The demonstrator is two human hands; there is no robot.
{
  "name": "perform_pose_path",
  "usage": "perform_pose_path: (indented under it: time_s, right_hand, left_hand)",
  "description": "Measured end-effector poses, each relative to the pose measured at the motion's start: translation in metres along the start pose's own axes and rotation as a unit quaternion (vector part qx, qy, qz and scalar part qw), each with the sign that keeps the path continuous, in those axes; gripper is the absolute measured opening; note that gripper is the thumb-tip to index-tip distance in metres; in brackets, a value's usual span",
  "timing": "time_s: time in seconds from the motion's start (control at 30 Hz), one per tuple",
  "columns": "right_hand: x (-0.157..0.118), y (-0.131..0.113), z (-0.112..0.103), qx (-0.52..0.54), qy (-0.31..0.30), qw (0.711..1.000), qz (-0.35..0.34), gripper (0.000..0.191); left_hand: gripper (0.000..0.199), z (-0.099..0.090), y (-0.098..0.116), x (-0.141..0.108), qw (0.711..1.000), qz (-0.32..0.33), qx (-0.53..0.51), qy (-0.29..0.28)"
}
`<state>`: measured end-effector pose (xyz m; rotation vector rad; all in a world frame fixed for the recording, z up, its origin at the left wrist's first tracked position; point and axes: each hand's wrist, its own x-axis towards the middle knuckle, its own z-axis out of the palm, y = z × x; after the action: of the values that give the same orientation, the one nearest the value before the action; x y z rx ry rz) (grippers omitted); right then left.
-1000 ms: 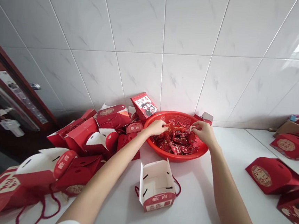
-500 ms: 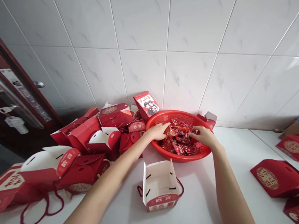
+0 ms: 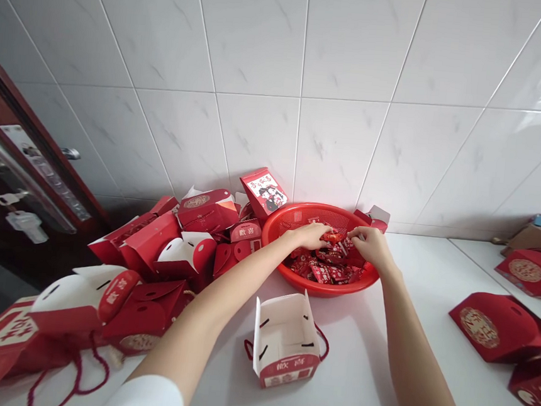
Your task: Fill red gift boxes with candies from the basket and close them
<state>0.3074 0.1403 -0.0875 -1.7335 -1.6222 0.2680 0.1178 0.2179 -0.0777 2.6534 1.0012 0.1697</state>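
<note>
A red plastic basket with mesh walls holds a heap of red-wrapped candies. My left hand reaches into its middle, fingers closed at an orange-red wrapped candy. On the basket's right side my right hand pinches at a red wrapped candy; its fingertips partly cover it. In front of the basket stands an open gift box, red outside and white inside, flaps up, a dark red cord at its sides. I see no candy inside it.
Several red gift boxes crowd the counter's left side, some with flaps raised. More red boxes stand at the right. A tiled wall rises behind, and a door with keys is at far left.
My left hand has moved right across the basket, closer to my right hand, and closed at a candy. My right hand has shifted slightly within the basket. The open box stays in place.
</note>
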Motion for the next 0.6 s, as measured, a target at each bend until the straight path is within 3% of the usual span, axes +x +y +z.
perform_pose_path:
  time_s: [0.17, 0.43, 0.53, 0.6]
  right_hand:
    - [0.001, 0.002, 0.001, 0.026, 0.013, 0.999, 0.017, 0.021]
    - [0.000, 0.001, -0.001, 0.102, -0.010, 0.995, 0.004, 0.020]
    - [-0.001, 0.003, -0.002, 0.139, -0.022, 0.990, -0.010, 0.025]
    - [-0.001, 0.004, -0.002, 0.157, -0.023, 0.987, -0.021, 0.030]
  left_hand:
    - [0.042, 0.006, 0.003, 0.017, 1.000, 0.013, -0.017, -0.023]
    - [0.024, 0.006, 0.002, 0.012, 0.999, -0.013, -0.031, -0.030]
    - [0.008, 0.005, 0.003, 0.011, 0.998, -0.030, -0.045, -0.035]
    - [0.009, 0.004, 0.003, 0.010, 0.997, -0.044, -0.057, -0.030]
